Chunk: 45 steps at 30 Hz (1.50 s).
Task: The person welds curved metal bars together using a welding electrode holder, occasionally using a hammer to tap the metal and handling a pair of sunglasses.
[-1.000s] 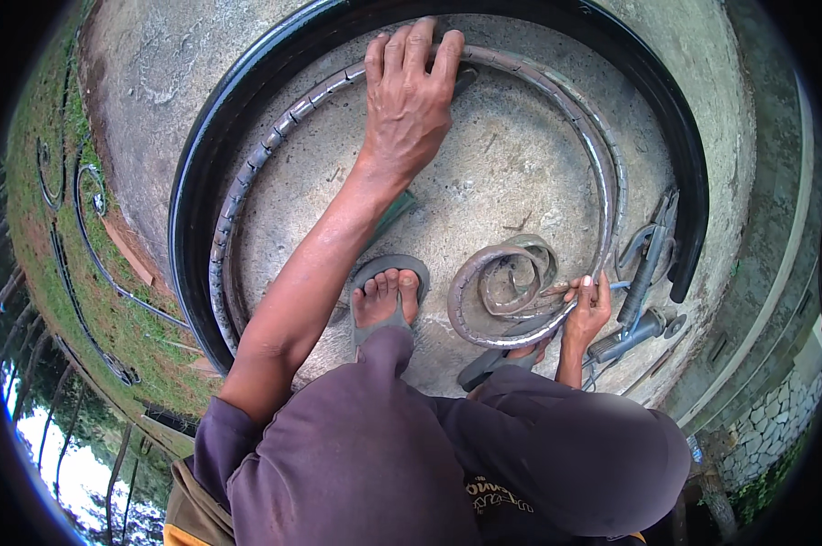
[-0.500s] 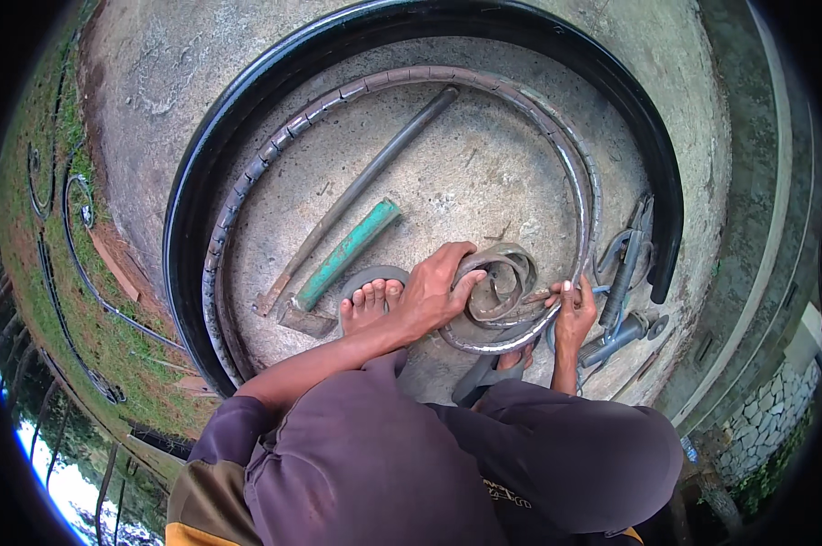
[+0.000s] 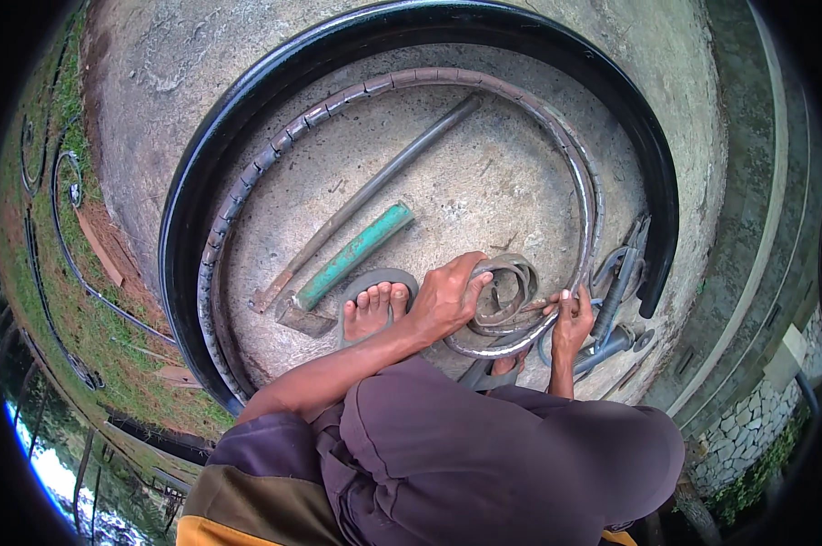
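My left hand [image 3: 449, 296] is closed around the left side of a coiled grey-brown flat strap [image 3: 520, 282], its thumb lying over the loops. Fingertips of my right hand [image 3: 571, 329] are pinched at the lower right of a long brown and silver hoop with notches [image 3: 288, 136], right beside the strap's coil. What lies between those fingertips is partly hidden. The hoop curves across the concrete and overlaps itself on the right. Beyond my left hand lie a hammer with a green handle [image 3: 356, 255] and a long metal rod [image 3: 379, 182], side by side.
A large black curved channel [image 3: 238, 114] surrounds the hoop. Pliers-like tools and a grey-blue pump-like tube [image 3: 611, 344] lie at the right. My sandalled foot [image 3: 373, 309] stands near the hammer. Grass with more black coils [image 3: 56, 191] borders the concrete [image 3: 192, 55] on the left.
The view has shifted slightly, so the rod and hammer sit a little farther right. Both hands keep their places at the strap and hoop, with little visible movement.
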Available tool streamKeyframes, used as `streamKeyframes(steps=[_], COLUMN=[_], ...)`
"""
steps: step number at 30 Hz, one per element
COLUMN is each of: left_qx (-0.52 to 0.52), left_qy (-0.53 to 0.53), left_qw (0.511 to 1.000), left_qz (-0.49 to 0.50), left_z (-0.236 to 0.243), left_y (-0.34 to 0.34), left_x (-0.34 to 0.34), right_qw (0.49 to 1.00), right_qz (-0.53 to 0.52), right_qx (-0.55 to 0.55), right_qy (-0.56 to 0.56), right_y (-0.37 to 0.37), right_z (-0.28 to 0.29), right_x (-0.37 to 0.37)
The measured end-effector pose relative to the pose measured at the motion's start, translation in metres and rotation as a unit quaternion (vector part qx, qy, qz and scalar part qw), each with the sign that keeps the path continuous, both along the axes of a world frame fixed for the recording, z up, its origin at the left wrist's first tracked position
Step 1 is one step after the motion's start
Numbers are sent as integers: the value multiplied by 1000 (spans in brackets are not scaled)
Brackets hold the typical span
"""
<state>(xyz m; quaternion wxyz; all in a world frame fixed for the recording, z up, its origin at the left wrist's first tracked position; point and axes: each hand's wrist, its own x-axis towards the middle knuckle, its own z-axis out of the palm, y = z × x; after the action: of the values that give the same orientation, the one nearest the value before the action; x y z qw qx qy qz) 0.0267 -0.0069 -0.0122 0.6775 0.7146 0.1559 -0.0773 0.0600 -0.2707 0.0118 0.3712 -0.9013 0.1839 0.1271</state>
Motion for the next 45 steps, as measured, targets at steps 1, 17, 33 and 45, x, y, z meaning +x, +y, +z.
streamKeyframes(steps=[1,17,33,45], left_qx=[-1,-9,21,54], left_qy=[-1,16,-28,-22], left_qw=[1000,999,997,983], left_qz=[-1,-39,-75,-172], left_z=[1,-2,-5,-7], left_y=[0,6,9,19], left_x=[0,3,1,1], right_qw=[1000,999,962,936], right_qz=[0,18,-16,38], right_qx=[0,-28,-273,-348], right_qy=[-1,19,-22,30], right_y=[-1,5,-175,-141], right_z=[0,5,-7,-7], right_x=[-1,4,70,77])
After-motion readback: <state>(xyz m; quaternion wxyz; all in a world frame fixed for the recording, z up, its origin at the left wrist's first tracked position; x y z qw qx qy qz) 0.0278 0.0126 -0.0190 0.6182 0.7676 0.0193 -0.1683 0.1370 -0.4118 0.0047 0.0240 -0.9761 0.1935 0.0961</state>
